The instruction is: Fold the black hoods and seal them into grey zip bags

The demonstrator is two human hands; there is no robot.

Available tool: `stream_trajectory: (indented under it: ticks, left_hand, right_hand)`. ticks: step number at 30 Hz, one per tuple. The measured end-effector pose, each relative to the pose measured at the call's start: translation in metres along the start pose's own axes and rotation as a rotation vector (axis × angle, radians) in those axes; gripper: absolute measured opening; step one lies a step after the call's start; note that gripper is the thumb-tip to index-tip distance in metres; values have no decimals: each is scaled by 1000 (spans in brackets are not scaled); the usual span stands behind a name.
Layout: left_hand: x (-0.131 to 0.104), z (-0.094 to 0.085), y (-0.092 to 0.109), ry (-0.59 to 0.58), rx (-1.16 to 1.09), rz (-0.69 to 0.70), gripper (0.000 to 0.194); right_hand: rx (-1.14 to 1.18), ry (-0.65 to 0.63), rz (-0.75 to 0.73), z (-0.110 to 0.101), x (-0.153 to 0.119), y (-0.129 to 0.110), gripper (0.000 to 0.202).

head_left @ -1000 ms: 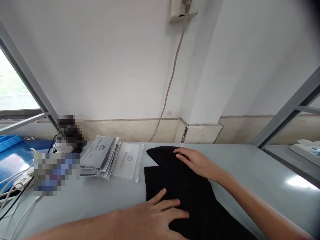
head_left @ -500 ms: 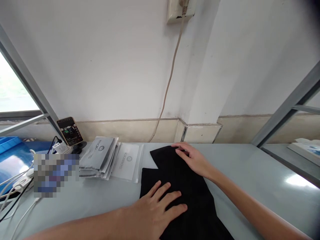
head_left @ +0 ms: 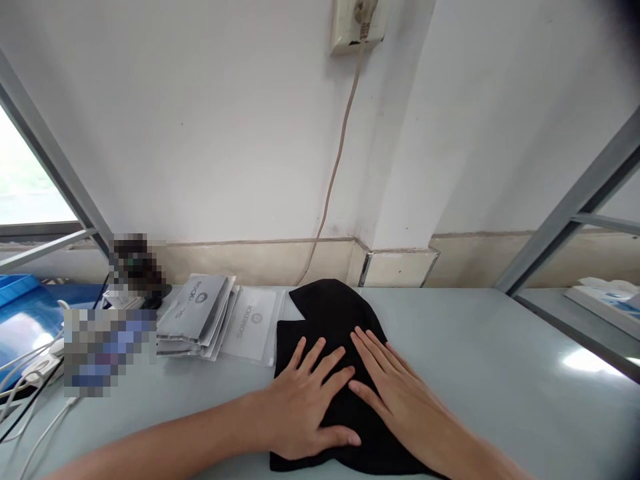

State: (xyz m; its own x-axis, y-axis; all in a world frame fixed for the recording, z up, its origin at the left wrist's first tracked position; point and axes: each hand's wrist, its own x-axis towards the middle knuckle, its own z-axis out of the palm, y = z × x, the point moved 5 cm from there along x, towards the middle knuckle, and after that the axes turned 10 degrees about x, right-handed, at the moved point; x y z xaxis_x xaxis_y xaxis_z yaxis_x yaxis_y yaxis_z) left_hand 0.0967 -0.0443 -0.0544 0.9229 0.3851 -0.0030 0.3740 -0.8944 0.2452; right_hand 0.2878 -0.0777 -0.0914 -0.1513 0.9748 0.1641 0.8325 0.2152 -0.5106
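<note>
A piece of black cloth [head_left: 330, 313] lies spread on the grey table, its rounded upper part toward the wall and a notch in its left edge. My left hand [head_left: 305, 407] rests flat on the cloth's left part with fingers spread wide. Just right of it, my right hand [head_left: 395, 393] lies on the cloth with its fingers stretched out close together and the thumb apart. Neither hand grips anything. Left of the cloth is a stack of grey printed pouches [head_left: 195, 313], with a flat clear printed pouch [head_left: 253, 323] beside it.
White cables and a power strip [head_left: 43, 363] lie at the left near a blue tray [head_left: 25, 320]. A blurred-out item sits beside them. A cord [head_left: 335, 160] hangs from a wall socket [head_left: 353, 33]. Metal frame posts rise at both sides, and a white box [head_left: 607, 300] is at the far right.
My right hand has moved down from the cloth's top edge to its middle, and its fingers lie flatter. The cloth's top now looks rounded, and its lower edge shows. My left hand has shifted slightly.
</note>
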Motion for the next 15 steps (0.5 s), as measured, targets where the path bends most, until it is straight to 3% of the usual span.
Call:
stream_trajectory:
  ticks: [3, 6, 10, 13, 15]
  left_hand:
    - [-9, -2, 0, 9, 1, 7, 87]
    - [-17, -7, 1, 5, -1, 7, 89]
    - [-22, -11, 11, 1, -4, 63, 86]
    - [-19, -8, 21, 67, 28, 100, 80]
    - [-17, -6, 24, 156, 66, 106, 62]
  right_hand:
    - [-41, 18, 28, 3, -12, 22, 78]
    - [-73, 25, 72, -14, -7, 39, 74]
    - [-116, 202, 65, -36, 13, 27, 61]
    - [-61, 262, -4, -18, 26, 1, 58]
    - [-48, 235, 24, 7, 30, -9, 64]
